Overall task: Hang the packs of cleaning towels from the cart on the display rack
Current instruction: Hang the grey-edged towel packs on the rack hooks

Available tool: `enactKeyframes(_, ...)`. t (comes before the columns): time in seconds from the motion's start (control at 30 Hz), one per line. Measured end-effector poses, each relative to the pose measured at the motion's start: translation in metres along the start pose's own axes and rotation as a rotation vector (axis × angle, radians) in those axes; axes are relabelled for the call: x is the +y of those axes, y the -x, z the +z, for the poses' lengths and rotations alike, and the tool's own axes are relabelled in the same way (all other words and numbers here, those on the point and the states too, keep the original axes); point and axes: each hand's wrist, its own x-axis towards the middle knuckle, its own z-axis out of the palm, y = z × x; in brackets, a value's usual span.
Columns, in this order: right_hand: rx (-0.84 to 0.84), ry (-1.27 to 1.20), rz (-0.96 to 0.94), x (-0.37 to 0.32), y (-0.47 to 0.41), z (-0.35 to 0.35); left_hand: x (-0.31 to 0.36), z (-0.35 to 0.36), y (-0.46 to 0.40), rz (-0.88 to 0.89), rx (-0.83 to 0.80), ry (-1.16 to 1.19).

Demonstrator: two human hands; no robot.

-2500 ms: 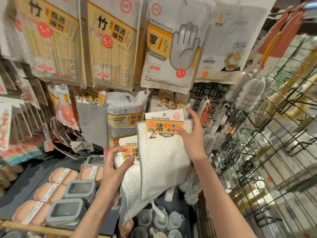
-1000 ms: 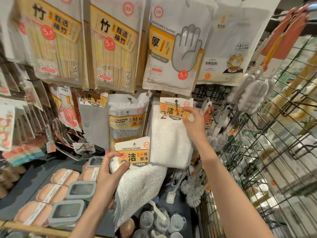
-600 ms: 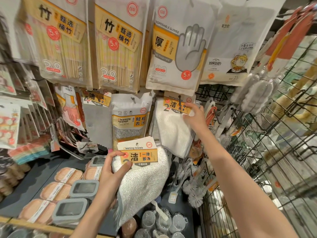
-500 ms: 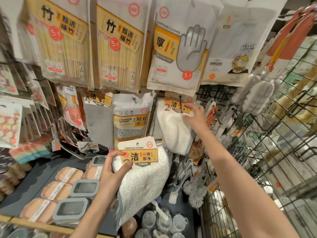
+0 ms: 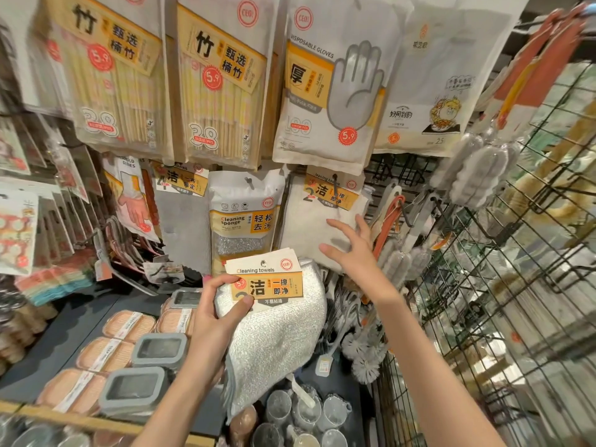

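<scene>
Left hand (image 5: 215,312): grips a pack of cleaning towels (image 5: 274,327) by its card label, thumb on the front of the label, fingers curled round its left edge
Held pack: low in the middle of the view, white cloth drooping below the label, above the clear cups (image 5: 300,417)
Right hand (image 5: 351,250): fingers spread and straight, holding nothing, just in front of the lower part of the hung pack; contact cannot be told
Hung pack of cleaning towels (image 5: 317,217): on a rack hook (image 5: 335,185), under the disposable gloves bag (image 5: 332,82), right of the cleaning sponge bag (image 5: 245,217)
Upper row: two bamboo chopstick packs (image 5: 219,82) side by side
Right side: black wire grid (image 5: 503,269) with brushes (image 5: 480,169) hanging on it
Lower left: grey-lidded boxes (image 5: 151,369) on a dark shelf (image 5: 64,330)
</scene>
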Motion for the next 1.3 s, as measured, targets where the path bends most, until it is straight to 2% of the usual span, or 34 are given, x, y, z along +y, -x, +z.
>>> enactKeyframes(0.27, -0.131, 0.049, 0.048, 0.003, 0.036, 0.035, -0.003, 0.005, 0.004, 0.006, -0.033, 0.061)
enactKeyframes(0.47, -0.098, 0.069, 0.027, 0.004, 0.046, 0.040, -0.009, 0.008, 0.008, -0.004, -0.036, 0.080)
enactKeyframes(0.67, -0.036, 0.013, -0.016, 0.004, 0.057, 0.046, -0.013, 0.009, 0.010, 0.008, 0.014, 0.055)
enactKeyframes(0.87, -0.041, -0.098, 0.019, 0.007, 0.060, 0.046, -0.017, 0.008, 0.008, -0.007, 0.032, 0.007)
enactKeyframes(1.07, -0.051, -0.167, 0.021, 0.009, 0.059, 0.039, -0.014, 0.010, 0.008, -0.002, 0.014, -0.027)
enactKeyframes(1.3, 0.022, -0.228, -0.040, 0.009, 0.058, 0.031, -0.006, 0.013, 0.009, -0.041, -0.044, 0.073)
